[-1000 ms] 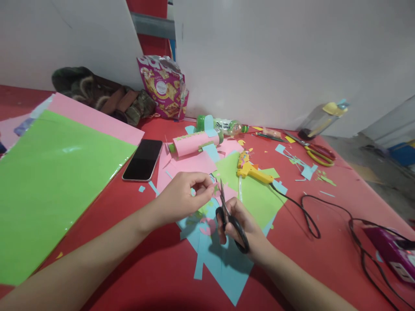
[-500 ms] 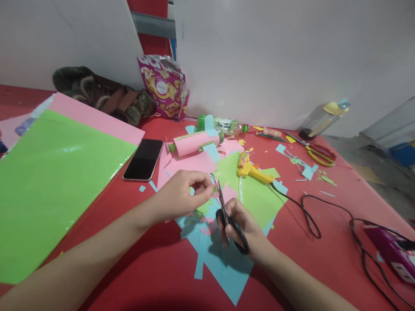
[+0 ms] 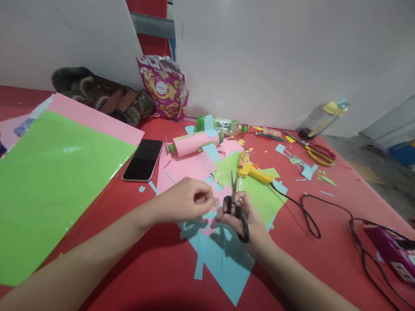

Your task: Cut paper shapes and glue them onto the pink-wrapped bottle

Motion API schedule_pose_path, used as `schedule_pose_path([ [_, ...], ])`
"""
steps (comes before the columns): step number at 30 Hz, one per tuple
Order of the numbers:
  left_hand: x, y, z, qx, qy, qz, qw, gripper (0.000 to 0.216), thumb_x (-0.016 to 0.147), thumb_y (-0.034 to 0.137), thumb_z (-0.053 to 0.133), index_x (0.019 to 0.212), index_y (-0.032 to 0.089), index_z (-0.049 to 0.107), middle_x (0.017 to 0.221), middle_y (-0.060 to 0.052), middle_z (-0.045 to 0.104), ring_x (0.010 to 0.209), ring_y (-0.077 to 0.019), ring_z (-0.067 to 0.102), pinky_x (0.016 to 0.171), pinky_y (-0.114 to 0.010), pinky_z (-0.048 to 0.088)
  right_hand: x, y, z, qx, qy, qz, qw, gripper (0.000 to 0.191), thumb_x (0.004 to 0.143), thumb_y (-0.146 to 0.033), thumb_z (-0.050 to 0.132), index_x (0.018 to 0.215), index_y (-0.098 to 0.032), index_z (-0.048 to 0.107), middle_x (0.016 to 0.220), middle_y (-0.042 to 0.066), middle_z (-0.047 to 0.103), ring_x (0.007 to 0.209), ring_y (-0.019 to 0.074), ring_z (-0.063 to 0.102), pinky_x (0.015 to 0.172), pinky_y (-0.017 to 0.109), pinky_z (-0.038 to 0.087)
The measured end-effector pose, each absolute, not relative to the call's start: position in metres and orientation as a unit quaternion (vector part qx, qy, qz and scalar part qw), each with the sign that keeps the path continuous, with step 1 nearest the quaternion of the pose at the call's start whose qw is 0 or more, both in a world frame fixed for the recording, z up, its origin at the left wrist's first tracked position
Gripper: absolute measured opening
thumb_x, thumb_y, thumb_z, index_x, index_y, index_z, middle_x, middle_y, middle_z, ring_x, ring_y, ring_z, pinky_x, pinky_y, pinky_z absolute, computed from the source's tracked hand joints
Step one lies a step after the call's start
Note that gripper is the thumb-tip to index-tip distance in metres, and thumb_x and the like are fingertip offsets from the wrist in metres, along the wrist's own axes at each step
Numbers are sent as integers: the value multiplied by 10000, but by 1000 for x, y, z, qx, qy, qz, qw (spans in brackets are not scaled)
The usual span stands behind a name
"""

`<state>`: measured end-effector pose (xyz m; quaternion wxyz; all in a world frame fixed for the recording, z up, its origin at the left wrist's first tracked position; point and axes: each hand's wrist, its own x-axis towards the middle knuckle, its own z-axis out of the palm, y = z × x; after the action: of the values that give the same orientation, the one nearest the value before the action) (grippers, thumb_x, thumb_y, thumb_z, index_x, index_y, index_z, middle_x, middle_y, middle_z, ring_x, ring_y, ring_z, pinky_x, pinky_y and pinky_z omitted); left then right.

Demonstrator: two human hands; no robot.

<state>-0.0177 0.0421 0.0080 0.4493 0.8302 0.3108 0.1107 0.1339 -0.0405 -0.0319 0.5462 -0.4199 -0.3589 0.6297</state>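
My left hand [image 3: 186, 199] is closed in a pinch on a tiny paper scrap [image 3: 213, 202] just above the table. My right hand [image 3: 249, 220] grips black-handled scissors [image 3: 237, 203], blades pointing up and away, close together. The two hands nearly touch over blue paper offcuts [image 3: 220, 259]. Pink scraps [image 3: 191, 166] and a green sheet piece [image 3: 259, 196] lie just beyond them.
A yellow glue gun [image 3: 254, 172] with a black cord [image 3: 311, 216] lies past my right hand. A phone [image 3: 143, 160], large green [image 3: 48, 181] and pink sheets sit left. A pink paper-wrapped bottle [image 3: 196, 141], snack bag [image 3: 164, 86], yellow scissors [image 3: 319, 153] and a purple power strip [image 3: 394, 255] are around.
The scissors have swung away from the scrap to the right and now point upward. My left hand dropped slightly, still pinching the scrap.
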Motion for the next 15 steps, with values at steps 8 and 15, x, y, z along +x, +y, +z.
schedule_pose_path([
  [8, -13, 32, 6, 845, 231, 25, 482, 231, 662, 138, 419, 473, 157, 288, 440, 59, 280, 419, -52, 265, 402, -179, 203, 134, -41, -26, -462, -384, 625, 498, 467, 564, -145, 715, 750, -230, 295, 675, -79, 472, 531, 50, 458, 486, 169, 363],
  [15, -11, 31, 0, 855, 225, 6, 466, 220, 675, 180, 428, 486, 156, 318, 442, 58, 296, 419, -56, 294, 415, -188, 223, 133, -43, -28, -459, -416, 624, 476, 464, 580, -159, 702, 746, -233, 276, 654, -85, 453, 508, 48, 448, 456, 168, 336],
])
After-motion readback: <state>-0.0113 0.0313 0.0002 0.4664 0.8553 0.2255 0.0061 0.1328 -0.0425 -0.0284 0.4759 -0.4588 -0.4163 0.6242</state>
